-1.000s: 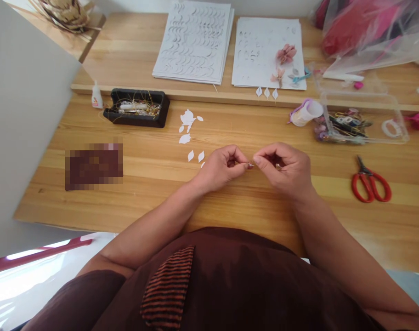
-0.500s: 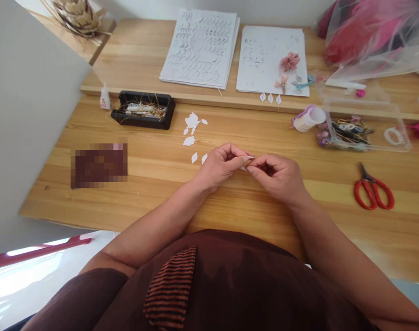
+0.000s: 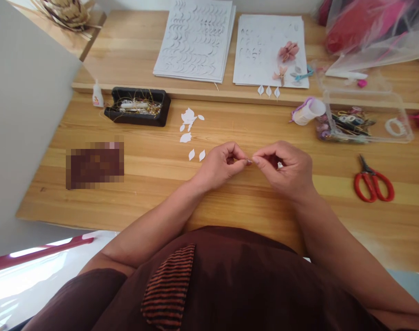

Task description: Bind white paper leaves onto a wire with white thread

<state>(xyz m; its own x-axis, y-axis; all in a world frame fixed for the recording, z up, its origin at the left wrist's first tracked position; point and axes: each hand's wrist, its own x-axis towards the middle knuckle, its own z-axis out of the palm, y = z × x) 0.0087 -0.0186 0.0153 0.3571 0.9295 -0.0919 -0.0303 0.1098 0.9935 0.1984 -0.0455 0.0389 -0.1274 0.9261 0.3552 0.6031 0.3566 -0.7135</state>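
My left hand (image 3: 220, 164) is closed in a pinch over the middle of the wooden table. A tiny pale tip of a white paper piece (image 3: 248, 161) shows at its fingertips; the rest is hidden. My right hand (image 3: 284, 168) also pinches, its thumb and forefinger almost meeting the left fingertips at that tip. A small white scrap (image 3: 280, 164) peeks out from among its curled fingers. Left of my hands lie two white leaf-shaped cutouts (image 3: 202, 155), with more white paper shapes (image 3: 188, 116) behind them.
Red-handled scissors (image 3: 373, 181) lie to the right. Further back stand a white cup-like roll (image 3: 309, 111) and a clear plastic box (image 3: 406, 131) of supplies. A black tray (image 3: 156, 120) and a glue bottle (image 3: 97, 95) are at left. The raised shelf holds paper stacks (image 3: 195, 41).
My hands came together with white paper visible between them, then drew slightly apart into a fingertip pinch again. The white scrap in the right hand shows again. The camera view shifted slightly.
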